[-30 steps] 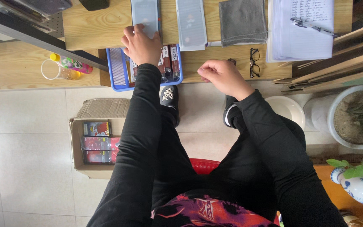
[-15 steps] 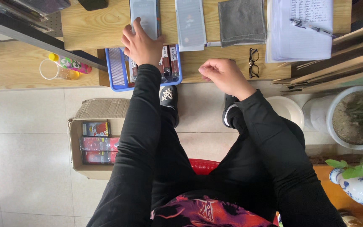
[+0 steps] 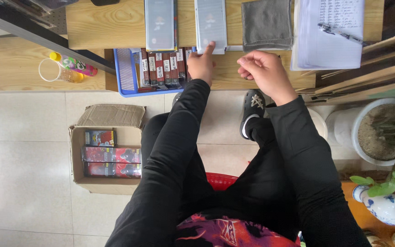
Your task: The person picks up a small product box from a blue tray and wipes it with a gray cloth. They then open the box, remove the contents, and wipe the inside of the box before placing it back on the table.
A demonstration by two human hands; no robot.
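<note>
Left hand: left hand (image 3: pixel 201 64) stretched forward on a straight black-sleeved arm; forefinger pressed on the near edge of the right-hand phone (image 3: pixel 210 24), other fingers curled, grasping nothing
Right hand: right hand (image 3: pixel 264 71) raised just above the desk edge, wrist bent, fingers loosely curled inward, empty; near the grey cloth (image 3: pixel 267 23)
Phones: two pale flat phones lie side by side on the wooden desk (image 3: pixel 101 25); left-hand phone (image 3: pixel 160 24) untouched
Blue basket: blue basket (image 3: pixel 126 73) holds a row of upright dark red packs with white labels, just beside the left hand
Cardboard box: cardboard box (image 3: pixel 108 148) open on the tiled floor, red and black packs inside
</note>
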